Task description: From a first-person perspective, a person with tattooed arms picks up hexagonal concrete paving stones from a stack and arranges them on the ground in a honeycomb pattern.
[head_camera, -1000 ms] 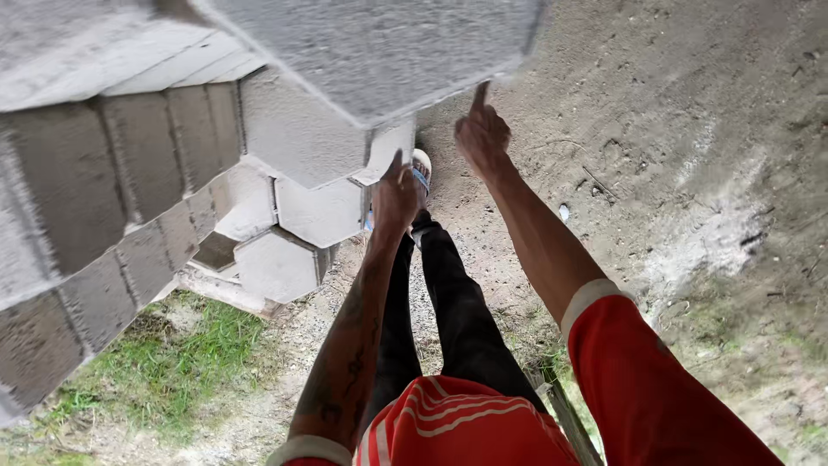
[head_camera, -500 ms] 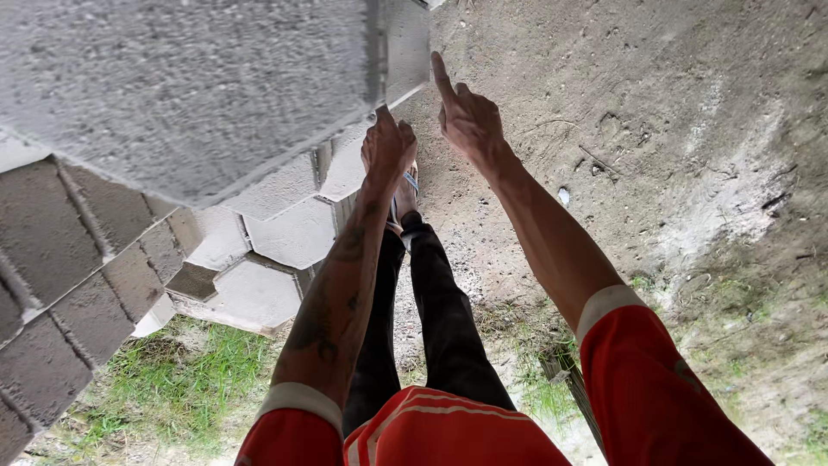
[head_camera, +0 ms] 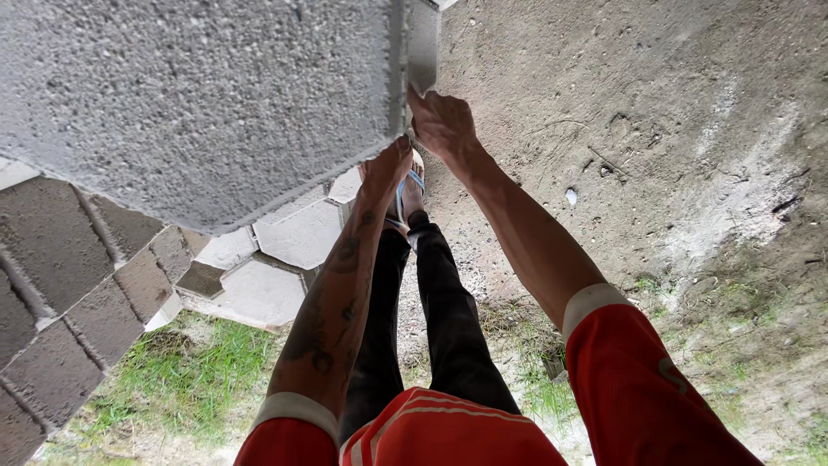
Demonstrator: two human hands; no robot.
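Head cam here, looking straight down past the person's own legs. Both hands are up on a big grey hexagonal concrete paver (head_camera: 207, 95) that fills the whole top-left of the shot, held up close to the camera and well above the ground. The left hand (head_camera: 385, 168) is pressed against the paver's lower right edge, fingers curled up against it, so it's gripping that edge. The right hand (head_camera: 442, 121) has hold of the right corner, fingers wrapped onto the thin side face (head_camera: 422, 43). You can't see the fingertips of either hand, they're tucked behind the block.

Down below on the left there's a patch of already laid hexagonal pavers (head_camera: 297, 233), pale grey, fitted tight against each other, and next to those, further left, a strip of darker rectangular paving bricks (head_camera: 60, 285). A bit of grass (head_camera: 181, 380) grows along the near edge of the bricks. The right side is just bare sandy dirt (head_camera: 655, 129) with 1 small white pebble (head_camera: 570, 197) in it.

Person's wearing red sleeves with white cuffs (head_camera: 642, 388), black leggings (head_camera: 448, 319), and a sandal with blue straps (head_camera: 412, 185) is just visible under the hands.
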